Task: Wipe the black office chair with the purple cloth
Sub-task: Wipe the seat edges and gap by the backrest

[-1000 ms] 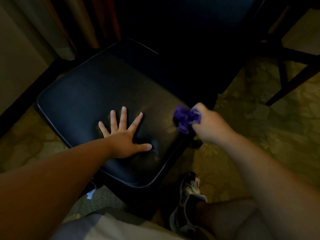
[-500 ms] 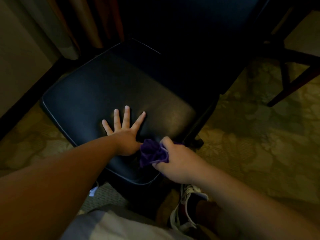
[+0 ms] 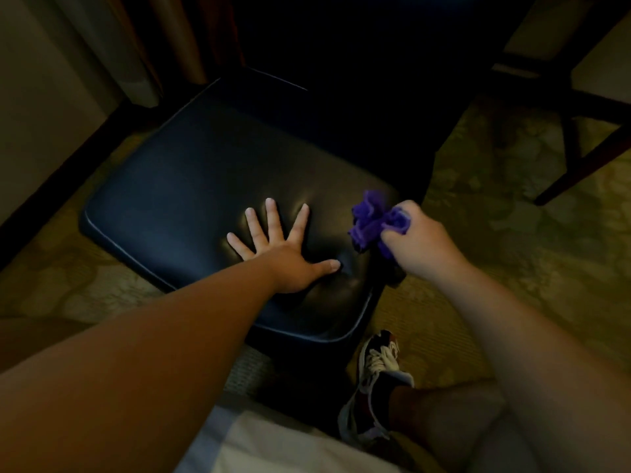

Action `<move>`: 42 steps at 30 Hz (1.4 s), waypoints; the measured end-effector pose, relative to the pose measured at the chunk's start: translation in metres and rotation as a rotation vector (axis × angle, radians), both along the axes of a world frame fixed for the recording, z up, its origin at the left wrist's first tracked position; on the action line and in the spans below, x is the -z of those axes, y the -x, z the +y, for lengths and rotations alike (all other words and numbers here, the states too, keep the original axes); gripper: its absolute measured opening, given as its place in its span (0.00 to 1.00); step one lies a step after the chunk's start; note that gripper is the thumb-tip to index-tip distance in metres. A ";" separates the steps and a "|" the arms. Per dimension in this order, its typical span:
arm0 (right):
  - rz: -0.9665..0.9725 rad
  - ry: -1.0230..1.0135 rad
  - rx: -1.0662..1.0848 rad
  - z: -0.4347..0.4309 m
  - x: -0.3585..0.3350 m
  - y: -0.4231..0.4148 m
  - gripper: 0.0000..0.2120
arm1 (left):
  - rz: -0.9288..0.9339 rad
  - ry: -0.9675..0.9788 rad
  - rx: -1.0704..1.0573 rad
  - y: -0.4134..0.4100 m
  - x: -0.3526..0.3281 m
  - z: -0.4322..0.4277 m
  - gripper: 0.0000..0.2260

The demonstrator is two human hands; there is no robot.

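The black chair's padded seat (image 3: 191,186) fills the middle of the head view; its back rises dark at the far side. My left hand (image 3: 283,254) lies flat on the seat near its front, fingers spread, holding nothing. My right hand (image 3: 420,247) is closed on the bunched purple cloth (image 3: 370,220) at the seat's right edge, where the cloth touches the seat's right side.
Patterned carpet (image 3: 512,233) surrounds the chair. Dark wooden furniture legs (image 3: 580,169) stand at the right rear. A curtain and wall (image 3: 51,80) are on the left. My shoe (image 3: 375,380) rests on the floor by the seat's front right corner.
My right hand swept the cloth from the seat's right edge to the front near my left thumb, then back up to the right edge. My left hand stayed flat on the seat.
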State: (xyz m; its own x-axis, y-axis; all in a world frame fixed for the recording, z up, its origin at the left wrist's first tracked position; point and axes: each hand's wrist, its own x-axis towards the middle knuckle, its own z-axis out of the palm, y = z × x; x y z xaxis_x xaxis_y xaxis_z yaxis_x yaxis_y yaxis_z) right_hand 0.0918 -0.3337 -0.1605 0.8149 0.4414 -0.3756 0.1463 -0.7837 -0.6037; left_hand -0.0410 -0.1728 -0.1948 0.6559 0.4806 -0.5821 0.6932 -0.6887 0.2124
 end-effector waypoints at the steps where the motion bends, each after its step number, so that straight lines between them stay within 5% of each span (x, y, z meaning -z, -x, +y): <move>1: 0.027 -0.014 0.033 -0.001 0.002 -0.005 0.17 | -0.007 0.004 -0.024 -0.004 0.000 -0.005 0.50; 9: 0.344 0.027 0.038 -0.019 -0.003 -0.016 0.14 | -0.012 0.025 -0.179 -0.041 -0.001 -0.037 0.50; 17: 0.364 0.116 -0.121 -0.061 -0.006 0.025 0.12 | 0.021 0.035 -0.259 -0.062 -0.012 -0.052 0.51; 22: 0.264 0.078 -0.077 -0.065 -0.003 0.036 0.13 | -0.009 0.043 -0.268 -0.069 -0.019 -0.056 0.50; 29: 0.195 0.053 0.041 -0.045 0.003 0.009 0.14 | 0.063 -0.152 0.094 -0.025 -0.043 0.011 0.52; 36: 0.110 -0.086 0.284 -0.030 0.010 -0.027 0.17 | 0.055 -0.004 0.064 -0.007 -0.016 0.016 0.54; 42: 0.033 0.042 0.206 -0.018 0.005 -0.020 0.18 | 0.045 -0.003 -0.019 -0.021 -0.011 0.002 0.54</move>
